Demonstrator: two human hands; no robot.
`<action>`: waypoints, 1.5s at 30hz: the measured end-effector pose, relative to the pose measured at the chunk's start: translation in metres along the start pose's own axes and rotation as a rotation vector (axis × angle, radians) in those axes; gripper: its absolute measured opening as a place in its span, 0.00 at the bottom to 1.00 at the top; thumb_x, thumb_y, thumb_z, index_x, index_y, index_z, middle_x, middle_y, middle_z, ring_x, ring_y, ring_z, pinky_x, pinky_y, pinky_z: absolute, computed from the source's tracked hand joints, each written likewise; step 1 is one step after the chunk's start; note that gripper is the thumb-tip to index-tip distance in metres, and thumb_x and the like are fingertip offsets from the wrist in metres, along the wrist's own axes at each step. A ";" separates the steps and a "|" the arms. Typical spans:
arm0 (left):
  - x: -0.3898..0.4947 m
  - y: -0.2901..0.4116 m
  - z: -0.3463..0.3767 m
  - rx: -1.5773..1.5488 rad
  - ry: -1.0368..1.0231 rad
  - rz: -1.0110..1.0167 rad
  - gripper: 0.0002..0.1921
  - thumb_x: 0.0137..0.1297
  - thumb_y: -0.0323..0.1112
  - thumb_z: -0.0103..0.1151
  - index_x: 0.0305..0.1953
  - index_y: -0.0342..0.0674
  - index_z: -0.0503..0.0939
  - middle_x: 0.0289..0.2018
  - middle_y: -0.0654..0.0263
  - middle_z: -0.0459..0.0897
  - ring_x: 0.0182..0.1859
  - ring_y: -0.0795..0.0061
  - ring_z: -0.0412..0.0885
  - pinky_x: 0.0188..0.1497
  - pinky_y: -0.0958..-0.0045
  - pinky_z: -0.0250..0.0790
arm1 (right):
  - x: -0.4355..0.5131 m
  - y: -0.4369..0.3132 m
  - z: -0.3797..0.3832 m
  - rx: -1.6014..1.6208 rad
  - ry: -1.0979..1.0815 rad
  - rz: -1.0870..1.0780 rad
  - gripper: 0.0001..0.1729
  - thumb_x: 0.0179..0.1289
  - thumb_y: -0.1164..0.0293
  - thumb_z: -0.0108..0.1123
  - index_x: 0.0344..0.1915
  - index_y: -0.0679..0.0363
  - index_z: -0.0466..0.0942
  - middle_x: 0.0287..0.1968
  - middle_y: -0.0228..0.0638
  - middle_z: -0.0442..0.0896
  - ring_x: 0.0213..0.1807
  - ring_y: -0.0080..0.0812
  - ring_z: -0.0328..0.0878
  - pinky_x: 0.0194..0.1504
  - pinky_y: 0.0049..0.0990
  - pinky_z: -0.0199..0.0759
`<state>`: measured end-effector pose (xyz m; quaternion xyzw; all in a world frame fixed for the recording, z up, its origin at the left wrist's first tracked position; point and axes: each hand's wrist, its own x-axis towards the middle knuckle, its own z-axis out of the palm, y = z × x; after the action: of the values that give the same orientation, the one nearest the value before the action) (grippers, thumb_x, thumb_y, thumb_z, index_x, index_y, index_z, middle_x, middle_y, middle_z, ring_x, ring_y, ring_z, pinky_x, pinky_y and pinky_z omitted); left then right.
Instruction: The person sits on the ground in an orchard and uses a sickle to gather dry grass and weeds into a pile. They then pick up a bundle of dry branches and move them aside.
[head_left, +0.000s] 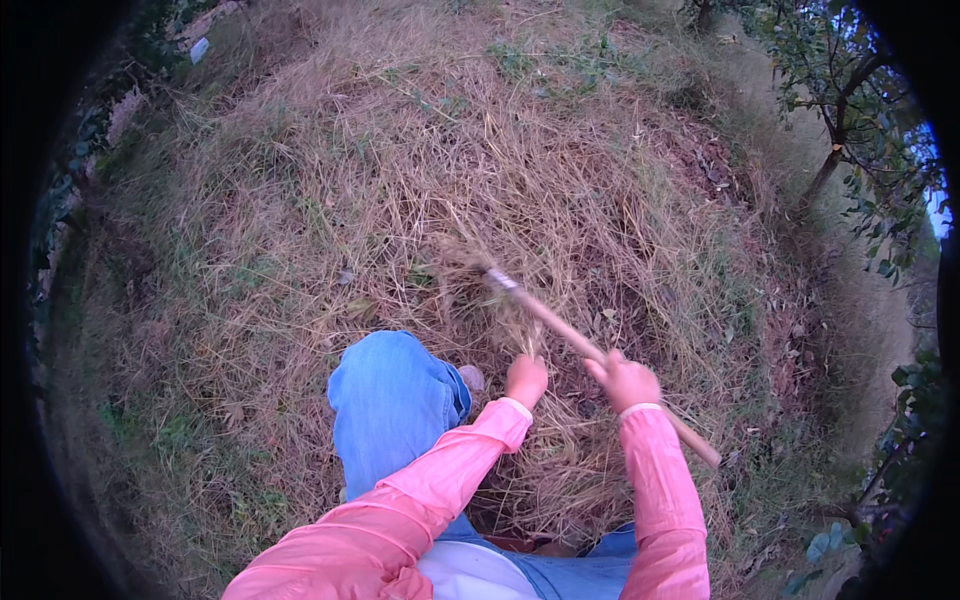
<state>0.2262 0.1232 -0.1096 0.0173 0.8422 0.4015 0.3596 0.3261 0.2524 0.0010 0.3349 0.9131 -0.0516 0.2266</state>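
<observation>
My right hand (632, 382) is wrapped around the wooden handle (559, 324) of a hand tool. The handle slants up and left to a metal collar (500, 279); beyond it, the tool's head is blurred and hidden by grass. To the left, my left hand (526, 380) is closed on a tuft of dry grass (531, 339), close under the tool's shaft. Cut or loose dry grass (574, 469) lies heaped below both hands, between my legs.
My bent knee in blue jeans (397, 405) is left of my left hand, with a shoe tip (472, 377) beside it. Matted dry grass (300, 187) covers the slope around me. A small tree (836, 142) stands at upper right, and leafy branches (919, 405) reach in at lower right.
</observation>
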 end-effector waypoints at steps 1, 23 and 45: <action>0.002 0.005 -0.008 -0.035 0.002 0.024 0.22 0.67 0.45 0.51 0.44 0.26 0.79 0.43 0.36 0.81 0.50 0.40 0.79 0.53 0.49 0.70 | -0.007 0.021 -0.001 0.099 -0.028 0.112 0.32 0.71 0.40 0.41 0.42 0.58 0.75 0.21 0.33 0.80 0.19 0.30 0.78 0.20 0.33 0.76; -0.135 0.077 0.004 -0.144 -0.446 1.060 0.27 0.74 0.42 0.48 0.58 0.18 0.67 0.54 0.32 0.74 0.59 0.41 0.73 0.63 0.59 0.67 | -0.334 0.250 -0.051 -0.371 0.556 0.529 0.28 0.59 0.43 0.62 0.26 0.57 0.68 0.20 0.45 0.80 0.23 0.53 0.79 0.25 0.47 0.71; -0.152 0.061 0.054 0.037 -0.579 0.903 0.16 0.64 0.30 0.56 0.51 0.33 0.67 0.45 0.44 0.77 0.51 0.41 0.76 0.52 0.53 0.69 | -0.286 0.192 0.022 0.031 0.088 0.733 0.29 0.70 0.42 0.47 0.39 0.59 0.74 0.27 0.46 0.84 0.29 0.48 0.84 0.34 0.46 0.78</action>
<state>0.3565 0.1519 -0.0001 0.4940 0.6244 0.4800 0.3684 0.6490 0.2271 0.1206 0.6452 0.7404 0.0336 0.1854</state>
